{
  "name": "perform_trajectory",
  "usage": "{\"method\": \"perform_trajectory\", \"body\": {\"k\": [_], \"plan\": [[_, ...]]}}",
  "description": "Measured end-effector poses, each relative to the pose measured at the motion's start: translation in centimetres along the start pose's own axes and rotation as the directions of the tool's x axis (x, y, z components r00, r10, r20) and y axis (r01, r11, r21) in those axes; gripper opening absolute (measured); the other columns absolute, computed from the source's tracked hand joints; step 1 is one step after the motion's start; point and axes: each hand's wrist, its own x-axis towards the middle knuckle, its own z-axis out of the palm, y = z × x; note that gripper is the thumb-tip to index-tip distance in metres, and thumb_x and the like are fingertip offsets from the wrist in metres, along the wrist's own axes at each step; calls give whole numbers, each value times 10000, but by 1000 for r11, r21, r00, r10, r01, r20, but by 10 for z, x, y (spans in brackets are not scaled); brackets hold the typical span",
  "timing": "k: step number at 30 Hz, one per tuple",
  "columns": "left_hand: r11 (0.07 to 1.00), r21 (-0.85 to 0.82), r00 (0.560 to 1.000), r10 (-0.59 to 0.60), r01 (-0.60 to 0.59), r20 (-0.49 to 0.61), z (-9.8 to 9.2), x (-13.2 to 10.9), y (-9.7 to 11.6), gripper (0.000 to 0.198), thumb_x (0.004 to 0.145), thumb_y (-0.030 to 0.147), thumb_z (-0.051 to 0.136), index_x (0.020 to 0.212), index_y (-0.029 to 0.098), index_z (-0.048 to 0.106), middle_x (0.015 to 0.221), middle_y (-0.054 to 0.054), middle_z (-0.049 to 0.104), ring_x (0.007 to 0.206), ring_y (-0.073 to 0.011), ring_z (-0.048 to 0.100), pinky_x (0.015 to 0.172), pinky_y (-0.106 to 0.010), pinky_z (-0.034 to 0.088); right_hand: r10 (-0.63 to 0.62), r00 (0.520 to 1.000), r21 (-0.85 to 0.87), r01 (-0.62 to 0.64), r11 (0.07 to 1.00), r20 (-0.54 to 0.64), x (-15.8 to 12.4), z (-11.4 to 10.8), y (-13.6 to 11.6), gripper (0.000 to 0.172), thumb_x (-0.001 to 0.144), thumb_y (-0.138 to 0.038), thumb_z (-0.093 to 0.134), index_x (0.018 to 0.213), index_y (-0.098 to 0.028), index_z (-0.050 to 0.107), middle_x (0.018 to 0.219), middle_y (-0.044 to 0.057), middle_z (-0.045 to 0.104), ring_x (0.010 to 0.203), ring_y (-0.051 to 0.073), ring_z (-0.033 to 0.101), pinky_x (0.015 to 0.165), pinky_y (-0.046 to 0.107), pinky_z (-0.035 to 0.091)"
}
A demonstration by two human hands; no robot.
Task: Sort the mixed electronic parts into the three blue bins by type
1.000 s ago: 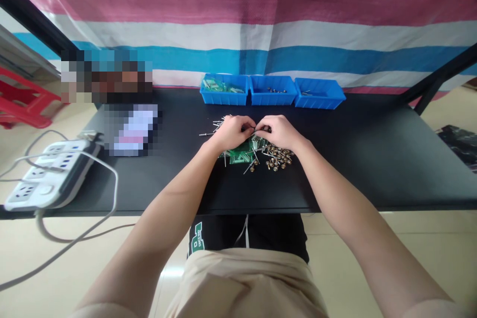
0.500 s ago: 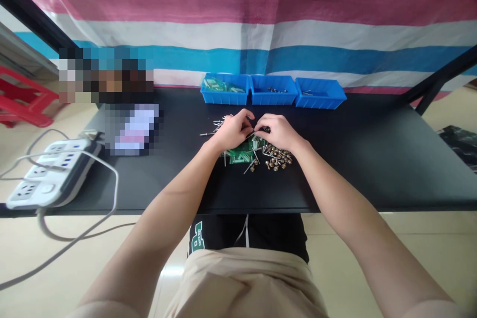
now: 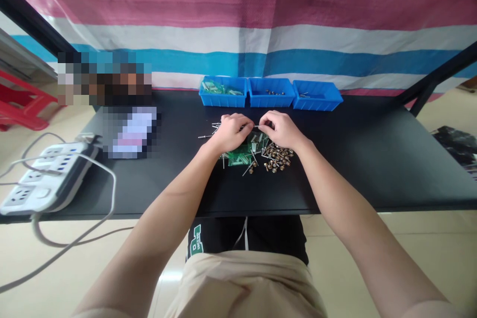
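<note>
Above a pile of small parts, my left hand and my right hand face each other, fingertips pinched. A thin silver metal pin spans the short gap between them, an end in each hand. Just below lie green plastic packets with pale cylindrical pieces in them. Brass-coloured knob-like pieces are heaped under my right hand. Loose silver pins, which look like blind rivets, stick out past my left hand. My fingers cover part of the pile.
Three blue bins stand in a row behind the pile: a left bin with green packets, a middle bin with brass-coloured pieces, a right bin with a few pins. A power strip with cables and a blurred phone-like object lie leftward.
My fingertips have drawn slightly apart, and the pin between them now lies nearly level. My left fingers have closed more. The view has shifted slightly.
</note>
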Motion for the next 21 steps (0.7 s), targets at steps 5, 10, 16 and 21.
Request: {"method": "perform_trajectory", "body": {"k": [5, 10, 16, 21], "plan": [[999, 39, 999, -10, 12, -41, -1, 0, 1, 288, 955, 306, 464, 951, 203, 733, 961, -78, 759, 982, -238, 674, 925, -414, 448, 27, 999, 22, -26, 999, -28, 1, 3, 0, 121, 898, -264, 511, 800, -207, 554, 802, 53, 629, 790, 205, 573, 767, 342, 443], [997, 49, 991, -51, 57, -121, 0, 1, -1, 214, 930, 315, 576, 902, 209, 760, 940, -70, 775, 962, -251, 688, 957, -441, 429, 18, 999, 48, -16, 999, -37, 1, 6, 0, 254, 959, -331, 419, 748, -212, 496, 771, 49, 627, 743, 182, 561, 735, 325, 420], [995, 50, 983, -82, 91, -163, 2, 2, -4, 178, 919, 327, 637, 841, 210, 747, 899, -52, 777, 920, -238, 693, 952, -424, 410, -2, 995, 105, 13, 994, -103, 1, 5, -2, 261, 931, -328, 502, 720, -190, 566, 724, 37, 638, 667, 151, 554, 680, 299, 416], [987, 73, 973, -131, 147, -190, 2, 3, -8, 238, 895, 408, 676, 769, 208, 710, 829, -33, 759, 861, -222, 680, 931, -403, 403, 84, 984, 200, -51, 979, -159, 1, 2, 1, 186, 865, -331, 613, 778, -177, 669, 757, 41, 698, 643, 153, 589, 638, 288, 456]]}}
